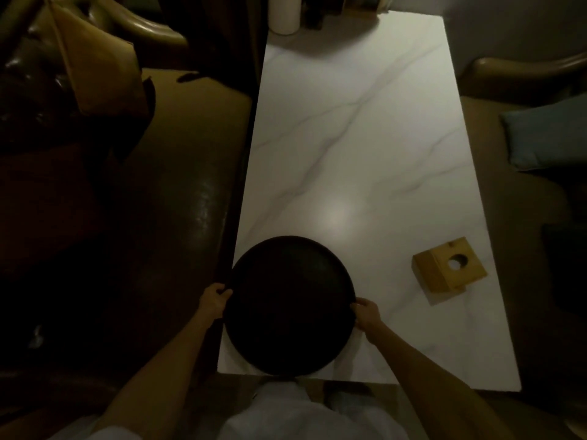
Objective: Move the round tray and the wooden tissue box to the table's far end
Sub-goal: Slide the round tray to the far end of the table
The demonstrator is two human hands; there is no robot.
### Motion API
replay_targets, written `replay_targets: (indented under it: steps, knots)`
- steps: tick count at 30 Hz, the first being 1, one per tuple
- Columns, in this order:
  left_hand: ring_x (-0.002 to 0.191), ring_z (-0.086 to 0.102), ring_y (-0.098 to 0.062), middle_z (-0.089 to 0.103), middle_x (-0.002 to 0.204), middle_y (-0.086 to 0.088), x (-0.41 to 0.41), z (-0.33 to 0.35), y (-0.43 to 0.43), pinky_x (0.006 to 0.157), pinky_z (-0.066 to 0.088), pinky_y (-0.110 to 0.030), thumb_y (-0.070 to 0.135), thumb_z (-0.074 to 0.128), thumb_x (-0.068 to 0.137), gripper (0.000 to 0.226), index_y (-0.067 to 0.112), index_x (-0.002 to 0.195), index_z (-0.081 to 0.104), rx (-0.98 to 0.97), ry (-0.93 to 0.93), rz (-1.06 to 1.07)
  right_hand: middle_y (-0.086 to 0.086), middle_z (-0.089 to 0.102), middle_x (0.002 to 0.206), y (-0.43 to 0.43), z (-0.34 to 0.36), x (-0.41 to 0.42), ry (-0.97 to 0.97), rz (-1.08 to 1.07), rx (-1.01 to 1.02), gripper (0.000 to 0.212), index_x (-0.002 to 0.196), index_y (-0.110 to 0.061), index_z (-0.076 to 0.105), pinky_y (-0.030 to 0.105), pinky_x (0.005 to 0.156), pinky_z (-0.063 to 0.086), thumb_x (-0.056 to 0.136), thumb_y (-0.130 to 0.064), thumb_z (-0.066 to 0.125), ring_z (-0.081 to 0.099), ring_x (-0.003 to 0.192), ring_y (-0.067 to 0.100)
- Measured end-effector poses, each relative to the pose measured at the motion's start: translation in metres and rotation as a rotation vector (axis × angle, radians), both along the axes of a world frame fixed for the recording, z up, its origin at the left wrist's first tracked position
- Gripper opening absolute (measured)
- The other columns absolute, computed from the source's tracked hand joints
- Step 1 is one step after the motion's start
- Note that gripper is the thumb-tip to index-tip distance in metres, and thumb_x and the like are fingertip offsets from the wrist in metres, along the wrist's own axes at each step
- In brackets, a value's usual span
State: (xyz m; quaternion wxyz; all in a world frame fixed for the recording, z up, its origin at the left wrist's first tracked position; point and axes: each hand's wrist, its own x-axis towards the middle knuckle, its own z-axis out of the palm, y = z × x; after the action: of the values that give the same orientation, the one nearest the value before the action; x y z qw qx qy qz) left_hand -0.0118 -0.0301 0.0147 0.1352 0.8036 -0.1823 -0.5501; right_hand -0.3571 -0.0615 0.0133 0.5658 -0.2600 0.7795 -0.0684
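Note:
A dark round tray (289, 304) lies at the near left end of the white marble table (365, 147), overhanging the near edge slightly. My left hand (214, 300) grips its left rim and my right hand (367, 314) grips its right rim. Whether the tray rests on the table or is lifted I cannot tell. The wooden tissue box (448, 268), a small cube with a round hole on top, stands to the right of the tray near the table's right edge, untouched.
A white cylinder (284, 14) and dark objects stand at the table's far end. Brown padded bench seats run along both long sides; a brown bag (95, 74) sits on the left one, a blue cushion (549, 138) on the right.

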Motion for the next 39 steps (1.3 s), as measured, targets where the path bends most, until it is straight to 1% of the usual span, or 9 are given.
replay_targets:
  steps: [6, 11, 15, 17, 21, 25, 29, 35, 39]
  knots:
    - [0.127, 0.048, -0.041, 0.046, 0.141, -0.026, -0.040, 0.055, -0.045, 0.103, 0.046, -0.053, 0.019, 0.054, 0.098, 0.049, -0.004, 0.139, 0.040, -0.151, -0.047, -0.029, 0.029, 0.063, 0.127, -0.053, 0.042, -0.043, -0.065, 0.074, -0.045, 0.031, 0.121, 0.014, 0.062, 0.049, 0.099, 0.052, 0.099, -0.007, 0.053, 0.061, 0.102, 0.037]
    - [0.109, 0.059, -0.044, 0.060, 0.115, -0.032, -0.086, 0.143, -0.116, 0.096, 0.050, -0.053, 0.014, 0.058, 0.095, 0.035, -0.015, 0.116, 0.056, -0.437, -0.099, -0.032, 0.020, 0.063, 0.107, -0.154, 0.113, -0.101, -0.149, 0.221, -0.314, 0.039, 0.119, 0.015, 0.062, 0.042, 0.089, 0.054, 0.100, -0.019, 0.058, 0.059, 0.096, 0.030]
    - [0.100, 0.063, -0.048, 0.060, 0.081, -0.015, -0.144, 0.225, -0.149, 0.054, 0.049, -0.034, 0.018, 0.071, 0.087, 0.032, -0.008, 0.102, 0.061, -0.660, -0.222, -0.013, 0.025, 0.066, 0.099, -0.231, 0.198, -0.146, -0.110, 0.355, -0.580, 0.043, 0.104, 0.016, 0.064, 0.054, 0.094, 0.056, 0.097, -0.026, 0.062, 0.065, 0.093, 0.037]
    - [0.104, 0.064, -0.041, 0.065, 0.097, -0.013, -0.185, 0.258, -0.154, 0.063, 0.054, -0.033, 0.026, 0.077, 0.081, 0.045, -0.004, 0.111, 0.059, -0.748, -0.246, 0.062, 0.025, 0.066, 0.104, -0.257, 0.243, -0.175, -0.053, 0.427, -0.729, 0.054, 0.111, 0.011, 0.059, 0.056, 0.091, 0.056, 0.091, -0.037, 0.070, 0.067, 0.098, 0.038]
    - [0.120, 0.057, -0.035, 0.056, 0.133, -0.014, -0.256, 0.294, -0.145, 0.098, 0.051, -0.054, 0.031, 0.082, 0.074, 0.072, 0.011, 0.132, 0.045, -0.896, -0.288, 0.163, 0.008, 0.054, 0.108, -0.267, 0.303, -0.238, 0.071, 0.476, -0.965, 0.069, 0.123, -0.005, 0.043, 0.039, 0.080, 0.056, 0.082, -0.051, 0.075, 0.058, 0.096, 0.024]
    - [0.111, 0.061, -0.032, 0.060, 0.120, -0.007, -0.313, 0.306, -0.128, 0.083, 0.057, -0.044, 0.035, 0.083, 0.071, 0.067, 0.013, 0.124, 0.048, -0.908, -0.291, 0.172, 0.004, 0.051, 0.105, -0.259, 0.316, -0.304, 0.116, 0.480, -1.081, 0.067, 0.123, -0.007, 0.043, 0.024, 0.061, 0.043, 0.082, -0.048, 0.077, 0.055, 0.091, 0.020]
    - [0.102, 0.059, -0.027, 0.055, 0.099, 0.003, -0.364, 0.308, -0.102, 0.070, 0.052, -0.031, 0.034, 0.080, 0.074, 0.052, 0.019, 0.111, 0.048, -0.943, -0.314, 0.162, 0.004, 0.052, 0.105, -0.223, 0.310, -0.351, 0.125, 0.443, -1.075, 0.066, 0.122, -0.007, 0.044, 0.027, 0.066, 0.045, 0.082, -0.049, 0.076, 0.056, 0.091, 0.020]
    - [0.105, 0.058, -0.034, 0.056, 0.114, -0.013, -0.408, 0.260, -0.036, 0.082, 0.054, -0.048, 0.034, 0.080, 0.075, 0.053, 0.010, 0.109, 0.046, -0.837, -0.352, 0.253, 0.001, 0.054, 0.103, -0.186, 0.269, -0.383, 0.116, 0.537, -1.012, 0.065, 0.121, -0.010, 0.047, 0.018, 0.057, 0.039, 0.082, -0.051, 0.076, 0.056, 0.090, 0.018]
    - [0.109, 0.059, -0.036, 0.055, 0.124, -0.016, -0.435, 0.229, -0.004, 0.091, 0.053, -0.057, 0.046, 0.078, 0.074, 0.065, 0.011, 0.117, 0.043, -0.782, -0.397, 0.327, 0.002, 0.052, 0.102, -0.176, 0.225, -0.380, 0.126, 0.611, -0.990, 0.063, 0.120, -0.009, 0.045, 0.029, 0.069, 0.045, 0.082, -0.050, 0.076, 0.054, 0.088, 0.019]
